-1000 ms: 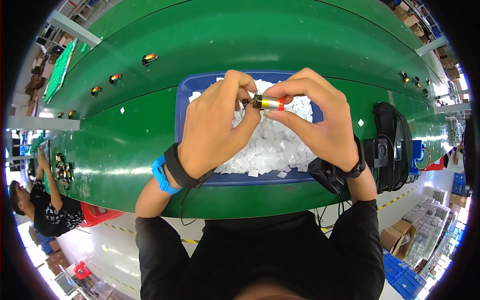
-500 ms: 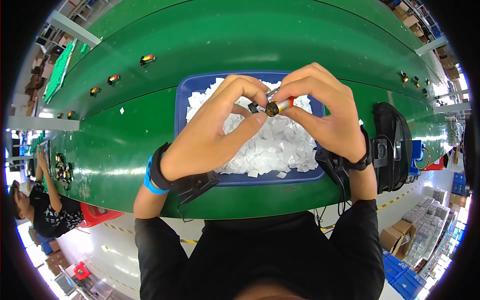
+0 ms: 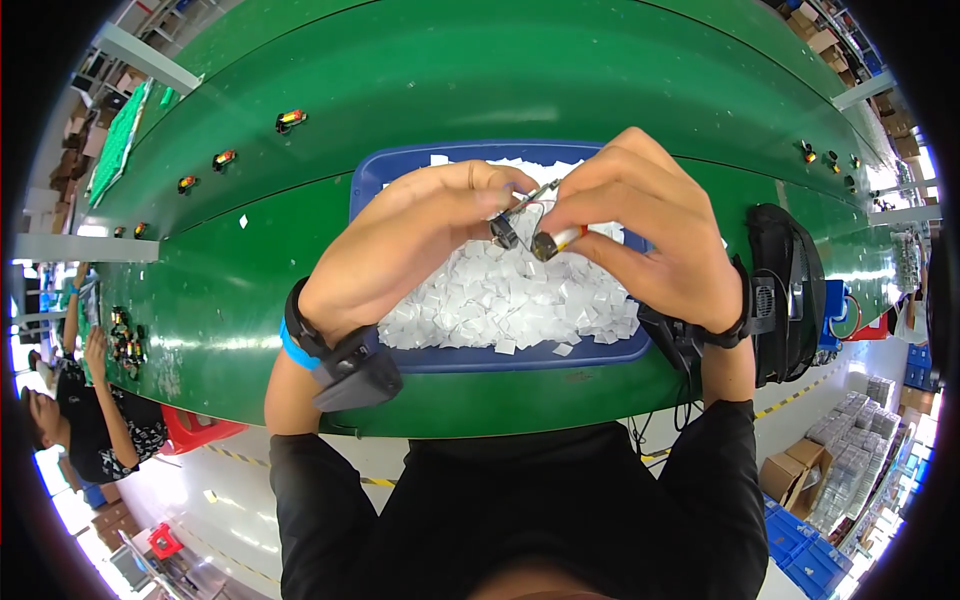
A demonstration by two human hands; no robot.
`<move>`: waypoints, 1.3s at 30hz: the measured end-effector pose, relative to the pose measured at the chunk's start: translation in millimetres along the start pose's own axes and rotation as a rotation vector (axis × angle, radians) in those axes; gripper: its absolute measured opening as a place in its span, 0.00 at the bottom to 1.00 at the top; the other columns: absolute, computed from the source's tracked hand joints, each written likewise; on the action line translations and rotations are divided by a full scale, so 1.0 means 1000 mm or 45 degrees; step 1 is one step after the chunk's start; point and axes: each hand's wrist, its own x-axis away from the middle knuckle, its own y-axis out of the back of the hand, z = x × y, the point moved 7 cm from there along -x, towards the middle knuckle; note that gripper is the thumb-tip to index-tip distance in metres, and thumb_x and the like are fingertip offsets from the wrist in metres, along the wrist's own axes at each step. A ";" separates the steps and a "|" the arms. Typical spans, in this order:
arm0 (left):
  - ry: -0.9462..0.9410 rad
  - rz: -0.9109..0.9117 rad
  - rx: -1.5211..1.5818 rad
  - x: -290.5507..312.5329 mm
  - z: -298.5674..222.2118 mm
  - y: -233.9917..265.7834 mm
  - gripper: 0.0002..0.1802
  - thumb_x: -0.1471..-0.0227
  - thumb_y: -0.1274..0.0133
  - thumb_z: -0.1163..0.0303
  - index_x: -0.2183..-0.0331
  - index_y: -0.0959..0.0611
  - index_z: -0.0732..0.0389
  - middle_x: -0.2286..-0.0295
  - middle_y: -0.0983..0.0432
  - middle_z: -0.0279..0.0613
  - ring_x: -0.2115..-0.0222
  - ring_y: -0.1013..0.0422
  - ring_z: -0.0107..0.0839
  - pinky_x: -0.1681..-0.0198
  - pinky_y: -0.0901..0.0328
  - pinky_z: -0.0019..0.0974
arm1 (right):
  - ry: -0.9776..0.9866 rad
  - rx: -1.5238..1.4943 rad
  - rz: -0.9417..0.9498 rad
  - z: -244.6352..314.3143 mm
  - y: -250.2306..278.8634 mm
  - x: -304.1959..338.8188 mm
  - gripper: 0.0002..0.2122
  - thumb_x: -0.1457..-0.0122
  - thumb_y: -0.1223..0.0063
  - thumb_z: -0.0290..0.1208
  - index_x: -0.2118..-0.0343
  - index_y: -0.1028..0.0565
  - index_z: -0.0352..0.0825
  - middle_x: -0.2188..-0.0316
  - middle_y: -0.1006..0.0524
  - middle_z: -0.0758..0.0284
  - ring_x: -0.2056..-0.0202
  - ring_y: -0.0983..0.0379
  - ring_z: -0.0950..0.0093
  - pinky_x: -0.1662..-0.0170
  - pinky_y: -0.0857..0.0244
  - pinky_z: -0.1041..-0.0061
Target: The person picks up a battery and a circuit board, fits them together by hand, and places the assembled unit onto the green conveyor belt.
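My left hand [image 3: 420,225] pinches a thin, narrow circuit board [image 3: 530,197] between thumb and fingers, over the tray. A small black part [image 3: 503,232] hangs below the board near my left thumb. In my right hand [image 3: 650,220] is a battery-like cylinder [image 3: 550,243], white and red with a dark end, held between thumb and fingers. Thin wires run between the board and the cylinder. Beneath both hands lies a blue tray [image 3: 480,366] filled with small white paper squares [image 3: 510,300]. My fingers partly hide the cylinder and the board.
Several similar small assemblies [image 3: 291,121] lie on the green surface [image 3: 470,60] at the far left and far right. A black bag [image 3: 785,300] stands right of the tray. At the left, a co-worker [image 3: 95,420] sits near a cluster of assemblies [image 3: 127,340].
My left hand has turned, its thumb now on top of the board. The cylinder has dipped slightly, showing more wire. The far-left assemblies shifted slightly left, and the co-worker's arms moved.
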 end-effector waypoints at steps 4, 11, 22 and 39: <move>0.108 0.035 0.307 -0.005 0.013 0.006 0.13 0.40 0.51 0.64 0.62 0.20 0.64 0.59 0.26 0.36 0.55 0.33 0.27 0.50 0.41 0.36 | -0.011 -0.054 0.063 0.004 -0.006 0.000 0.14 0.59 0.35 0.17 0.67 0.20 0.36 0.67 0.22 0.68 0.66 0.29 0.69 0.64 0.36 0.74; -0.071 -0.177 -0.127 -0.003 0.002 0.002 0.15 0.37 0.53 0.63 0.59 0.21 0.64 0.62 0.25 0.37 0.58 0.32 0.25 0.53 0.39 0.34 | -0.102 -0.069 -0.042 -0.003 0.001 0.002 0.14 0.57 0.34 0.18 0.64 0.20 0.35 0.65 0.19 0.68 0.65 0.28 0.69 0.62 0.34 0.74; -0.194 -0.183 -0.424 0.003 -0.003 -0.006 0.16 0.34 0.59 0.63 0.56 0.24 0.67 0.66 0.26 0.39 0.68 0.30 0.23 0.67 0.32 0.27 | 0.160 0.174 -0.088 0.012 0.000 0.002 0.15 0.61 0.31 0.20 0.66 0.19 0.35 0.65 0.18 0.69 0.65 0.29 0.69 0.64 0.32 0.76; 0.007 -0.086 -0.331 0.000 0.007 -0.004 0.13 0.37 0.56 0.68 0.59 0.24 0.69 0.70 0.27 0.41 0.76 0.29 0.25 0.82 0.31 0.28 | 0.218 0.332 -0.067 0.024 -0.010 0.005 0.15 0.66 0.33 0.19 0.70 0.18 0.36 0.68 0.18 0.70 0.66 0.27 0.70 0.69 0.29 0.77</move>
